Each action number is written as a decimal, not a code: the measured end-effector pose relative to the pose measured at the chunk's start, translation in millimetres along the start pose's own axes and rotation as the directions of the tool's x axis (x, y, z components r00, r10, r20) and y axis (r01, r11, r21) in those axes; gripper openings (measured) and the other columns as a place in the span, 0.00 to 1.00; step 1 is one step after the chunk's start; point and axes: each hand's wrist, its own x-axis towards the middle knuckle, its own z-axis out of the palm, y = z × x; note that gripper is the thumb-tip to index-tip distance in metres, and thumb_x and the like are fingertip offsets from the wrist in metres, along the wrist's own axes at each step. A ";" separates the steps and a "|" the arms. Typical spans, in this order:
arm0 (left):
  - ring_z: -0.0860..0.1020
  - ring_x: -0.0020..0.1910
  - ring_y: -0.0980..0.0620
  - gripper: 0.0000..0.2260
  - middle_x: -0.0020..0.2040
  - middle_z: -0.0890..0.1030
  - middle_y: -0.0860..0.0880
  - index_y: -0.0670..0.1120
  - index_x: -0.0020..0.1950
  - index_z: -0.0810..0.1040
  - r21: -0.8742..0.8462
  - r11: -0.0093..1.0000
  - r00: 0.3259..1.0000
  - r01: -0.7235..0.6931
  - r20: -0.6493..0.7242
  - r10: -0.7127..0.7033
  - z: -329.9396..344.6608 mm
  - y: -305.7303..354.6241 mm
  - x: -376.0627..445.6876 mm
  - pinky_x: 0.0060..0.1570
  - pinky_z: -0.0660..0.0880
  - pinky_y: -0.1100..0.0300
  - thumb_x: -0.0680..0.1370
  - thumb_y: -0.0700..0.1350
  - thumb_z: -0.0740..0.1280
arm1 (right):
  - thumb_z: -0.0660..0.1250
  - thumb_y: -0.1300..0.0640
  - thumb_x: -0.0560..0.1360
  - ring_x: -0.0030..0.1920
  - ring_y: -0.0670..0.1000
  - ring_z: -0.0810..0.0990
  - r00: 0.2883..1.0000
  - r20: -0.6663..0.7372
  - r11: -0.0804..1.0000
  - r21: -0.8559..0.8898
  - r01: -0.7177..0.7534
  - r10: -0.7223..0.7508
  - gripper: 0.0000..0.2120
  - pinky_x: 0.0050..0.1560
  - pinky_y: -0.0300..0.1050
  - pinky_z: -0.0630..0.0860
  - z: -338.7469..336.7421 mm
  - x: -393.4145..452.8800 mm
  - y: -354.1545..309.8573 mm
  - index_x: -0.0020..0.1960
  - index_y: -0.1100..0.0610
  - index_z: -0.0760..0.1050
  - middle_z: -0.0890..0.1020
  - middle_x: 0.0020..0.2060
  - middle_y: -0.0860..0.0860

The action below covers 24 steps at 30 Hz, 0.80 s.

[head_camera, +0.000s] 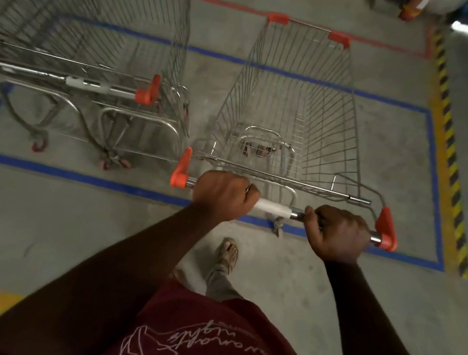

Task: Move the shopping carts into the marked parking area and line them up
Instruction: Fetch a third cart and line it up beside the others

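Gripping the handle bar (276, 208) of the shopping cart (292, 110) at twelve o'clock, I have my left hand (223, 195) curled round it near the orange end cap and my right hand (338, 234) wrapped round it toward the other cap. Its basket sits mostly inside the blue taped box (434, 162), the bar hanging over the near line. I judge it a light, rigid wire frame that rolls easily but may wander on its casters, so a wide two-handed hold on the bar is the place to steer it. At ten o'clock a second cart (95, 48) stands inside the same box, close beside mine but apart. A yellow-and-black striped line (452, 140) runs at two o'clock.
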 end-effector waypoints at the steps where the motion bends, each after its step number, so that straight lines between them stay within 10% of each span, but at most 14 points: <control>1: 0.76 0.23 0.41 0.15 0.25 0.78 0.45 0.45 0.28 0.77 -0.002 1.000 1.000 0.016 0.024 -0.016 0.4 -3.8 7.3 0.29 0.69 0.60 0.72 0.52 0.67 | 0.64 0.43 0.80 0.27 0.60 0.76 1.000 -0.003 1.000 0.000 0.008 -0.008 0.22 0.33 0.48 0.65 3.1 6.7 -0.8 0.32 0.53 0.73 0.75 0.25 0.51; 24: 0.80 0.28 0.42 0.22 0.29 0.80 0.46 0.45 0.32 0.80 -0.003 1.000 0.998 0.031 0.057 -0.031 10.9 -53.8 131.7 0.33 0.69 0.59 0.77 0.56 0.57 | 0.65 0.44 0.80 0.26 0.58 0.74 0.996 -0.007 0.995 0.025 0.094 -0.094 0.21 0.34 0.46 0.57 54.2 150.3 3.1 0.31 0.54 0.73 0.74 0.24 0.51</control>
